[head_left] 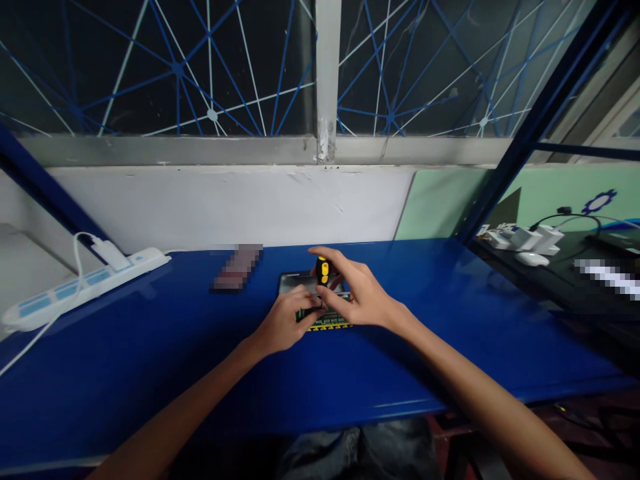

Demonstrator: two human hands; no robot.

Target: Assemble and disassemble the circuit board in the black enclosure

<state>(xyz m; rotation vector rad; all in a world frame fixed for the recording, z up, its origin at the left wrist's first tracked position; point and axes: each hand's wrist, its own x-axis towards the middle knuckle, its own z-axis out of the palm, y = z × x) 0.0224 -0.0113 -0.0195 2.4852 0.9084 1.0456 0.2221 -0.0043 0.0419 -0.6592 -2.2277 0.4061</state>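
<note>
A black-and-yellow screwdriver (324, 267) stands upright over a green circuit board (330, 317) with yellow marks along its front edge. My right hand (364, 291) is wrapped round the handle, the index finger reaching over its top. Just left of the shaft, my left hand (287, 317) rests on the board, its thumb and fingers pinched together near the screwdriver tip. Whatever lies between those fingertips is too small to make out. Behind the board sits a dark tray-like object (288, 282), partly covered by both hands.
A white power strip (90, 287) with a plug and cable lies at the left of the blue table (200, 373). A blurred flat object (237, 268) lies behind my left hand. White adapters (537, 239) stand on a dark surface at the right.
</note>
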